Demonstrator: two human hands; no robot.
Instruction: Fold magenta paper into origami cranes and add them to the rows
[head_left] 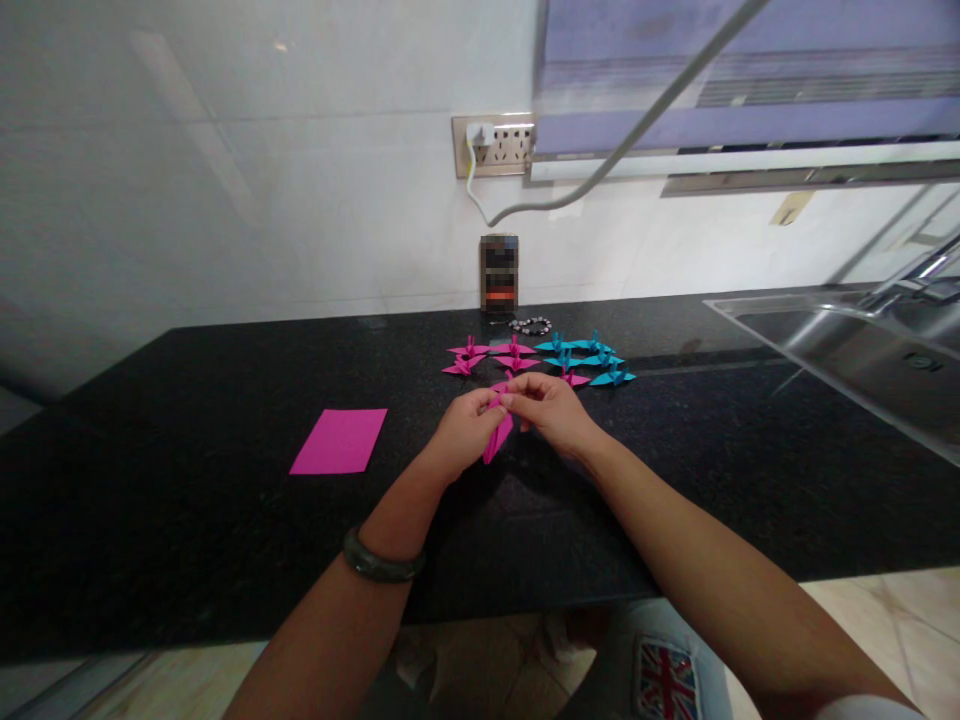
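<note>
Between both hands is a partly folded pink origami paper (498, 440), raised over the black counter, its pointed end hanging down. My left hand (466, 430) pinches it from the left side. From the right, my right hand (551, 408) grips its upper part with thumb and forefinger. Just beyond the hands stand several pink paper cranes (514, 347) and several blue paper cranes (592, 343) in rows; my right hand partly covers the nearest ones. A flat pink paper square (340, 442) lies to the left of my left hand.
A phone (499, 272) leans upright against the wall behind the cranes, with a beaded bracelet (531, 326) in front. Above it, a plug sits in a wall socket (495, 146) beside a hanging grey hose (637, 130). A steel sink (847, 350) with a tap is at the right.
</note>
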